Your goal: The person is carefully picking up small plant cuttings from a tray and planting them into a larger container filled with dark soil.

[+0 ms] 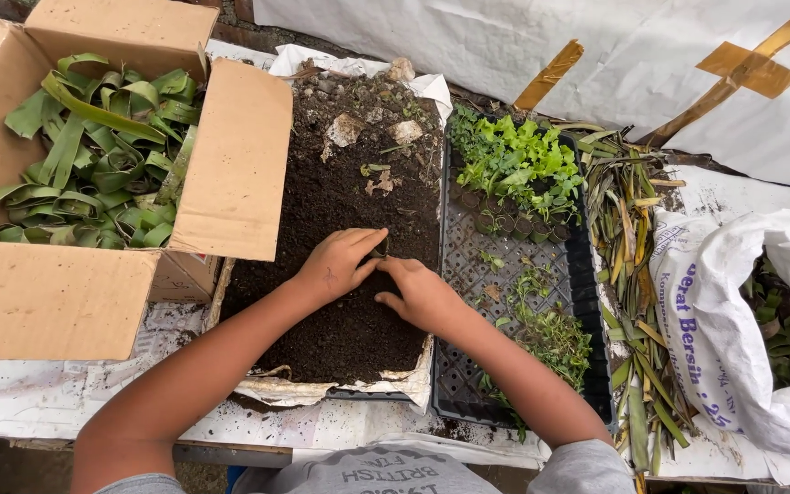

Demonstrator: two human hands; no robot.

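The worktop (38, 389) is spread with white, soil-flecked sheeting. Left of the hands (381, 274) an open cardboard box (57, 293) of curled green leaf strips rests on it. Right under the hands lies a heap of dark soil (340, 192) on torn white paper, and touching it, just right of them, a black seedling tray (477, 256) with young green plants. Further right lie loose long leaves (628, 265), then a white sack (733, 320) lying open.
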